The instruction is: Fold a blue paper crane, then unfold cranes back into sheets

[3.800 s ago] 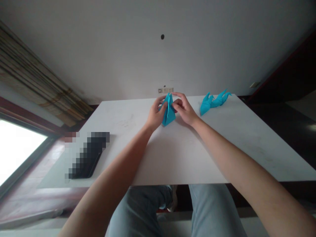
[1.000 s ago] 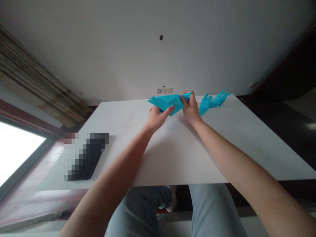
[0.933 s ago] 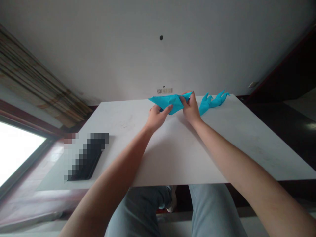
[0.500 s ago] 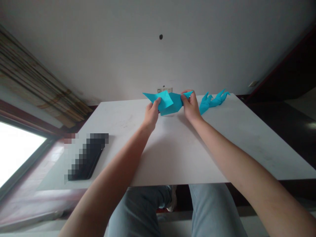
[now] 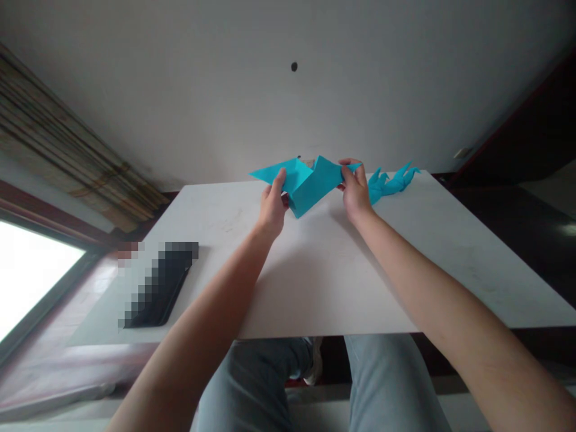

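Between my two hands a folded sheet of blue origami paper [image 5: 315, 185] is held up over the far part of the table. Its left end comes to a long point, and a smaller point sticks out at the right. My left hand [image 5: 273, 204] is closed on the left part, thumb on top and fingers mostly hidden underneath. At the right end my right hand [image 5: 356, 189] pinches the paper near its narrow tip. Just right of that hand, folded blue paper cranes [image 5: 393, 183] lie on the table, partly hidden by the hand.
The white table [image 5: 324, 288] stretches from my knees to the wall. A dark, partly pixelated flat object [image 5: 162, 294] lies at its left. Wall sockets [image 5: 308, 162] show behind the paper. A curtain [image 5: 81, 144] hangs at the left, beside a bright window [image 5: 36, 270].
My hands have moved apart, the right one to the right and the left slightly left. The paper between them has stretched wider and tilted, with its lower corner further down.
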A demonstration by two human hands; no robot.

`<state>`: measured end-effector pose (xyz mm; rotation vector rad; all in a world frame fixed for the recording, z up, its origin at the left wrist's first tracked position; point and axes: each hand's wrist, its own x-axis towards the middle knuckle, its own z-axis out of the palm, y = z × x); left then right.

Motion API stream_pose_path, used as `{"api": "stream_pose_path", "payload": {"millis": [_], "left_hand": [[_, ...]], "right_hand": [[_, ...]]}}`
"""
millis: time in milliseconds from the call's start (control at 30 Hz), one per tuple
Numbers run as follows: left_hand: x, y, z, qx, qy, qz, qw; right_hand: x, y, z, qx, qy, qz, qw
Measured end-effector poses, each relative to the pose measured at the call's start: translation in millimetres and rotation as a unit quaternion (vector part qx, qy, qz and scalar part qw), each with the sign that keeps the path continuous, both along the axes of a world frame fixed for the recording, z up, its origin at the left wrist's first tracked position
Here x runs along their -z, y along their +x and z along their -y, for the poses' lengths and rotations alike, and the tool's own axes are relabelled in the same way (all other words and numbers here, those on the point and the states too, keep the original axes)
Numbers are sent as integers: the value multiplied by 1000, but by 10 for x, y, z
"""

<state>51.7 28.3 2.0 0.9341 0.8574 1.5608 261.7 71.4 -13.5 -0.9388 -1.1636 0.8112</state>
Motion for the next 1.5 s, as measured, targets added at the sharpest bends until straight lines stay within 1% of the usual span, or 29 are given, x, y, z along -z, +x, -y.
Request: {"api": "stream_pose_path", "payload": {"millis": [133, 200, 267, 333, 400, 467, 567, 667, 767, 867, 1000, 1100, 1200, 1300, 1400, 1500], "left_hand": [[-134, 50, 140, 90, 67, -3, 994], [-144, 62, 168, 103, 83, -14, 991], [-123, 57, 159, 81, 71, -17, 994], [-95, 32, 125, 47, 43, -7, 998], [-77, -2, 83, 22, 19, 7, 1000], [-74, -34, 48, 2, 5, 20, 1000], [-74, -62, 16, -12, -7, 38, 999], [-62, -74, -2, -19, -7, 48, 999], [-51, -82, -11, -30, -1, 40, 999], [-62, -83, 2, -37, 11, 24, 999], [-94, -85, 36, -47, 24, 6, 999], [-102, -92, 48, -43, 23, 7, 999], [-90, -85, 46, -16, 18, 10, 1000], [-74, -64, 47, 3, 12, 8, 1000], [-74, -56, 55, 6, 11, 9, 1000], [-78, -76, 53, -2, 15, 10, 1000]], "right_hand": [[32, 0, -21, -8, -10, -26, 1000], [38, 8, -48, -9, -17, -37, 999], [23, 10, -65, -11, -31, -58, 998], [-13, -6, -47, -24, -41, -82, 996], [-63, -45, 15, -57, -41, -94, 993], [-116, -100, 110, -107, -37, -91, 989], [-180, -184, 247, -157, -34, -74, 984], [-202, -225, 295, -162, -13, -77, 984], [-174, -210, 247, -148, 6, -85, 985], [-129, -175, 183, -138, -8, -92, 986], [-110, -151, 158, -142, -32, -80, 986], [-139, -144, 175, -144, -30, -84, 985], [-205, -145, 228, -144, -20, -98, 985], [-268, -159, 310, -175, -28, -103, 979], [-268, -166, 356, -221, -55, -93, 969], [-210, -134, 319, -217, -70, -85, 970]]}}
